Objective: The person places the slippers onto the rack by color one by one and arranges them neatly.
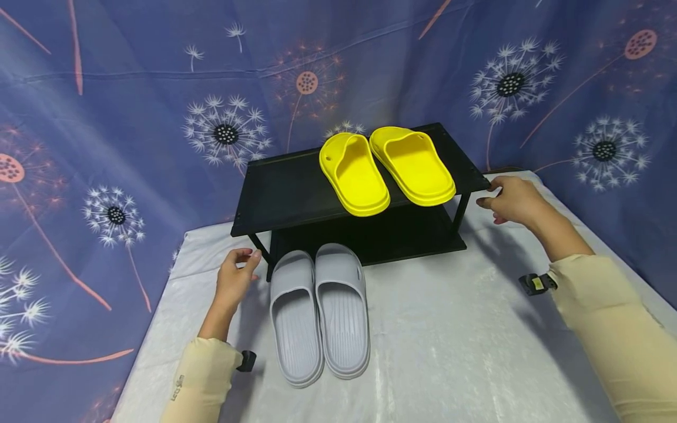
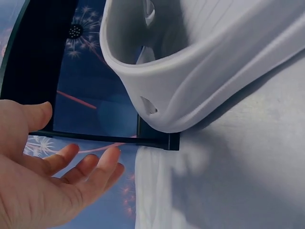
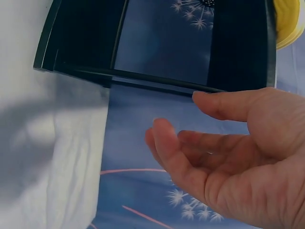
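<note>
A black two-tier shoe rack (image 1: 291, 186) stands on the white cloth. On its top board, right of the middle, sits a pair of yellow clogs (image 1: 365, 191). Two grey slides (image 1: 341, 329) lie in front of the rack, toes at its lower tier and overlapping it in the head view. My left hand (image 1: 235, 279) is beside the front left leg, its fingers loosely bent and nothing in them. At the other end, my right hand (image 1: 513, 202) is by the top board's front right corner. In the right wrist view its thumb overlaps the rack's side bar, and the relaxed fingers hold nothing.
White cloth (image 1: 444, 341) covers the surface under the rack. A blue curtain (image 1: 158, 135) with dandelion prints hangs close behind and along both sides. Each wrist wears a small black device (image 1: 536, 284).
</note>
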A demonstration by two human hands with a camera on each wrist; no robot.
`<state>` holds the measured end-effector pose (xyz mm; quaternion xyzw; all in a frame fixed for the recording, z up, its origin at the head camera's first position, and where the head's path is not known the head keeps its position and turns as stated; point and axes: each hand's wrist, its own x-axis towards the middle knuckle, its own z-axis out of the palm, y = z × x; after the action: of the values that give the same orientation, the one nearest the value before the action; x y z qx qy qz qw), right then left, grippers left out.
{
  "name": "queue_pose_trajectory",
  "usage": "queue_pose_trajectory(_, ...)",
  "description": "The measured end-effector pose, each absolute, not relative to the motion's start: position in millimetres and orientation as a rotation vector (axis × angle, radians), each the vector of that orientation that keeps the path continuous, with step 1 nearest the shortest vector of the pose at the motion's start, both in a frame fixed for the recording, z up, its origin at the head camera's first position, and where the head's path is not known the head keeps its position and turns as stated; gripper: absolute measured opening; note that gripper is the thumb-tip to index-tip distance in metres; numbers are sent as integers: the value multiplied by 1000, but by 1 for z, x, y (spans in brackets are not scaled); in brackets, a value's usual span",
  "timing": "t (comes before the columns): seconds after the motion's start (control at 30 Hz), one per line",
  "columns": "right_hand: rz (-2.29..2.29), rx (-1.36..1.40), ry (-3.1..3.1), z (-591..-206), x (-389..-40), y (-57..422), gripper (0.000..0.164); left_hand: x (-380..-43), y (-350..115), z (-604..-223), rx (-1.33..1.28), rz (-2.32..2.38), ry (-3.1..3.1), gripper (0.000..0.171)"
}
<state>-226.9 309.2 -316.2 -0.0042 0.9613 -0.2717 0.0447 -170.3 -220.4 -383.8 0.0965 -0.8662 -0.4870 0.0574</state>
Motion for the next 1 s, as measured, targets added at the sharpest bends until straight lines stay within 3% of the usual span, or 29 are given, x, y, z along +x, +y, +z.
queue_pose_trajectory(1.0,-1156,-101,2689,-345,-249,307,66,-146,-213,-361,320,-1299,-2978,76)
